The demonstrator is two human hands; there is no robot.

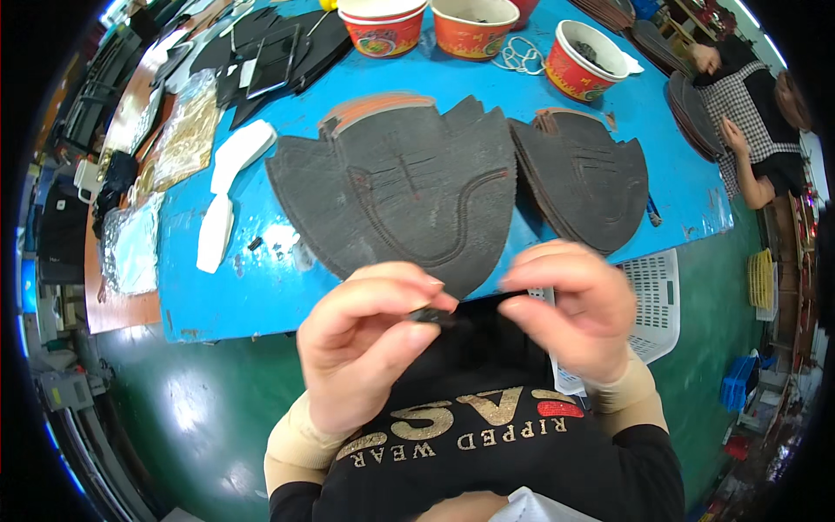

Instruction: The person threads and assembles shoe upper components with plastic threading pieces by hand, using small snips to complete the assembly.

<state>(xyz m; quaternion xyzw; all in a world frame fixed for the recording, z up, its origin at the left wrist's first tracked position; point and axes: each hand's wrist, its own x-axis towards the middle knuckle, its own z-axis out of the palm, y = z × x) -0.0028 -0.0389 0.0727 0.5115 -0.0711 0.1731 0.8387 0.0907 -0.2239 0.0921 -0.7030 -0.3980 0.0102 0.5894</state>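
My left hand [352,344] pinches a small dark piece [425,315] between thumb and fingertips, just off the table's near edge. The piece is too small and blurred to name its kind. To its right, my right hand [581,309] is raised with thumb and fingers curved apart, and nothing shows between them. Just beyond both hands lies a stack of dark grey leather-like panels [409,178] with a curved stitched line and short slits. A second, smaller stack of similar panels [591,178] sits to the right. A small black piece [255,244] rests on the table at the left.
Red paper tubs [583,78] stand along the back of the blue table [226,304]; at least one holds small dark pieces. White folded material [235,157] and plastic bags [187,126] lie left. A white basket [657,304] is below right. Another person [752,122] stands far right.
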